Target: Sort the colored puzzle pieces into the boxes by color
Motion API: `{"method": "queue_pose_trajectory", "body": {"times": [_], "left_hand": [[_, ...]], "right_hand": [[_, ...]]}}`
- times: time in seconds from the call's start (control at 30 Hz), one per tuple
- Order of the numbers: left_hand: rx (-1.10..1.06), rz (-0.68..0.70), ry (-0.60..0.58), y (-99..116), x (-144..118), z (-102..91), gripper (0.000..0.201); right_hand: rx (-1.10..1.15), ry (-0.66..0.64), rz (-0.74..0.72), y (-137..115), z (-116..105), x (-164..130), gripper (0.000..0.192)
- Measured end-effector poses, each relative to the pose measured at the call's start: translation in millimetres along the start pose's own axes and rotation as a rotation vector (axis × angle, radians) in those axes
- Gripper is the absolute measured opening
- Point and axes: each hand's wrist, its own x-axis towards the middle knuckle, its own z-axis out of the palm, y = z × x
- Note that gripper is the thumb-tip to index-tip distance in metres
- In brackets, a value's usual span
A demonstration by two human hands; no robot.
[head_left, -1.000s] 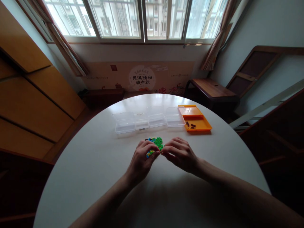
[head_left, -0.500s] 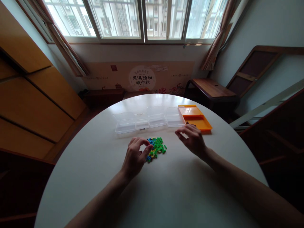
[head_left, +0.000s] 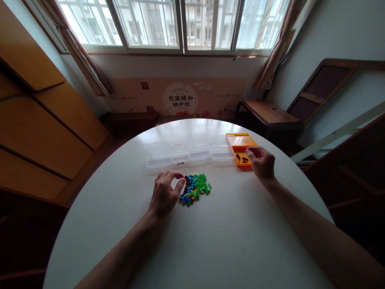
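A pile of small toy building bricks (head_left: pixel 198 185) in green, blue, yellow and dark brown lies on the white round table (head_left: pixel 210 241). At its left edge my left hand (head_left: pixel 165 192) is beside the brown bricks, thumb and index finger curved with a small gap between their tips; no brick shows in them. My right hand (head_left: pixel 262 162) is over the front compartment of the orange box (head_left: pixel 244 163), fingertips pinched together. Whatever those fingertips hold is too small or hidden to make out. Several brown bricks (head_left: pixel 244 159) lie inside that compartment.
Clear plastic boxes (head_left: pixel 159 162) with raised lids stand in a row behind the pile, left of the orange box. A small dark piece (head_left: pixel 180 163) is in front of them. Beyond the table are a wooden stool (head_left: pixel 270 111) and windows.
My right hand has moved right and away from me, from in front of the orange box to over it, uncovering the brown bricks. My left hand has shifted slightly left, revealing the pile's brown bricks.
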Motion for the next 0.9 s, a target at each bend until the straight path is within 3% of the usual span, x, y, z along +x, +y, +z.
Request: {"method": "queue_pose_trajectory", "body": {"times": [0.37,0.6,0.9], "left_hand": [[0.146,0.063,-0.103,1,-3,-0.4,0.018],[0.198,0.13,-0.091,-1,-4,2.9,0.014],[0.161,0.167,-0.051,2,-2,2.1,0.013]], "right_hand": [[0.002,-0.09,-0.121,-16,5,-13,0.02],[-0.014,-0.159,-0.258,-26,6,-22,0.015],[0.048,-0.264,-0.287,-44,9,-32,0.011]]}}
